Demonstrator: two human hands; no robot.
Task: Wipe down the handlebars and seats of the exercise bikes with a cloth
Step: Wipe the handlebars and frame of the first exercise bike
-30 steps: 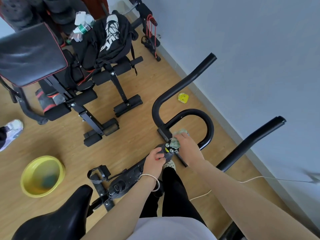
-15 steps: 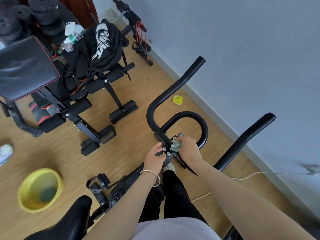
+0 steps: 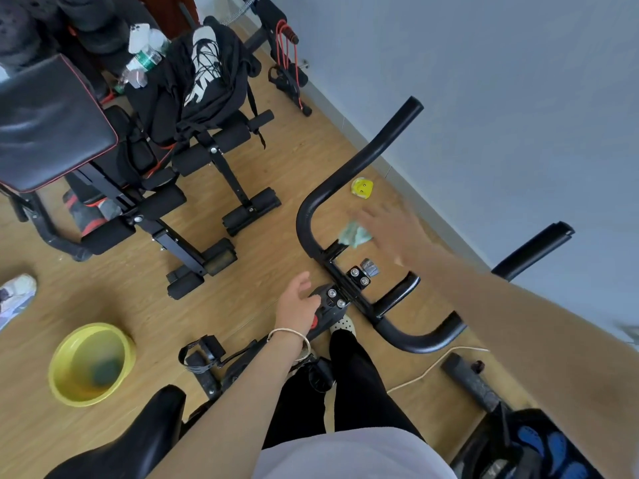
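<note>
The exercise bike's black handlebars [image 3: 349, 169] curve up from the clamp in the middle of the view. Its black seat [image 3: 124, 444] shows at the bottom left. My right hand [image 3: 390, 233] is blurred with motion over the top of the inner loop bar, which it hides. A small green cloth [image 3: 354, 234] sticks out from under its thumb side, and it seems to hold the cloth. My left hand [image 3: 299, 305] rests with relaxed fingers against the black console below the clamp and grips nothing.
A yellow basin [image 3: 90, 364] with water stands on the wooden floor at left. A weight bench [image 3: 52, 122] with a black bag is behind it. Near the wall lies a yellow smiley object [image 3: 362, 187]. A white cable [image 3: 432, 364] and another machine [image 3: 539, 440] are at right.
My right hand has swept with the cloth from the centre clamp up to the top of the inner loop. My left hand has let go of the stem and opened.
</note>
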